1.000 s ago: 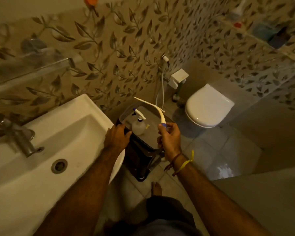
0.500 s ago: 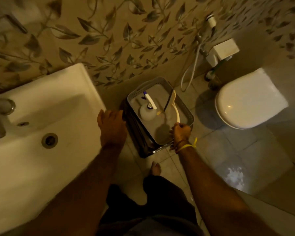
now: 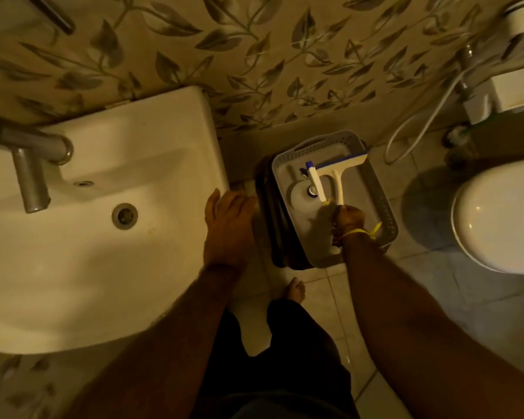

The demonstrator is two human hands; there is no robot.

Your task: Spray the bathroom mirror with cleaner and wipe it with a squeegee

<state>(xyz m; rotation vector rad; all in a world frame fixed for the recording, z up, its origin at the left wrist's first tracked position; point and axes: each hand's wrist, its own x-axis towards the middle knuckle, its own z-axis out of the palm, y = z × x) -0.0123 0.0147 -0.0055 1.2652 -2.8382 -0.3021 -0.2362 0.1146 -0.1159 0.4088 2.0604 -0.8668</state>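
A white squeegee (image 3: 337, 173) with a blue-edged blade lies low inside a grey perforated basket (image 3: 381, 204) on the floor, its blade toward the wall. My right hand (image 3: 347, 220) is down in the basket, closed around the squeegee's handle end. A clear spray bottle (image 3: 307, 192) with a white trigger and blue nozzle stands in the same basket, just left of the squeegee. My left hand (image 3: 227, 225) rests flat on the right rim of the white sink (image 3: 103, 252), fingers spread, holding nothing. The mirror is out of view.
The basket sits on a dark stool (image 3: 268, 225) between the sink and a white toilet (image 3: 496, 219). A metal tap (image 3: 31, 173) overhangs the sink basin. A hose (image 3: 415, 131) hangs on the leaf-patterned wall. My bare foot (image 3: 295, 290) stands on the tiled floor.
My right hand has lowered the squeegee from above the basket down into it, blade now near the back wall. The view has tilted downward. My left hand stayed on the sink rim.
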